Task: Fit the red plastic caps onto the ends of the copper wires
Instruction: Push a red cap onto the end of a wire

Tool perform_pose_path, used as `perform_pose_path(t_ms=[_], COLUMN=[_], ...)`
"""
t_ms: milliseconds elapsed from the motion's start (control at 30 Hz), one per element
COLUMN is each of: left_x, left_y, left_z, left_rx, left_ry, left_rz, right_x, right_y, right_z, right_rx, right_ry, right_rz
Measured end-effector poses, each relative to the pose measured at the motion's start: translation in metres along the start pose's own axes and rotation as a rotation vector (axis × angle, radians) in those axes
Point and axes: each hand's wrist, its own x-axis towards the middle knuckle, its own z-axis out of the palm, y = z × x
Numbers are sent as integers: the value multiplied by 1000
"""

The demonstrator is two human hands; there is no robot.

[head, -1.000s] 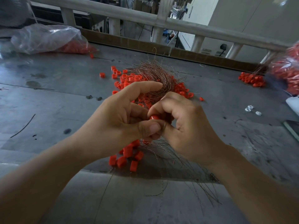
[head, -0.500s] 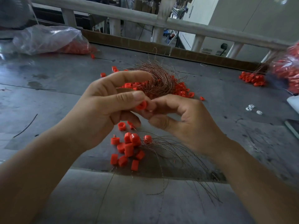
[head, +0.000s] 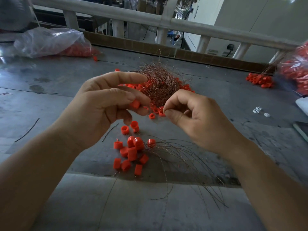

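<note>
My left hand [head: 101,104] is raised over the grey table [head: 50,100] and pinches a red cap [head: 135,104] between thumb and fingers. A short gap to its right, my right hand [head: 191,117] pinches the tip of a thin copper wire [head: 164,110] between thumb and forefinger. Behind both hands lies a tangled nest of copper wires [head: 160,82] among loose red caps [head: 155,110]. Under my hands sits a cluster of capped wires [head: 131,152], with their strands fanning to the right and toward me.
A clear bag of red caps [head: 50,42] lies at the back left, another bag [head: 296,67] at the right edge with a small pile of caps [head: 260,80] beside it. Small white parts [head: 260,111] lie at the right. A white railing [head: 150,19] runs behind the table.
My hands rose from the table and drew apart. The left hand now carries a red cap clear of the right, which holds only a wire tip.
</note>
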Motion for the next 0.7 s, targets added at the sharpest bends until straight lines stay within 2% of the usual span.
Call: perform_pose_path(t_ms=[100, 200, 267, 367, 500, 700], left_x=[3, 9, 12, 16, 22, 34], left_y=[-4, -13, -17, -26, -41, -60], left_z=[-3, -6, -7, -8, -13, -23], left_rx=[110, 280, 377, 665, 1103, 1357], left_ry=[128, 300, 361, 412, 327, 94], left_rz=[-35, -67, -62, 16, 74, -73], right_x=[0, -1, -2, -2, -3, -2], right_y=[1, 7, 10, 12, 11, 14], right_z=[4, 12, 14, 15, 14, 9], right_rx=[-87, -207, -266, -283, -277, -239], right_ry=[-42, -205, -297, -312, -304, -271], right_rz=[18, 77, 109, 128, 132, 163])
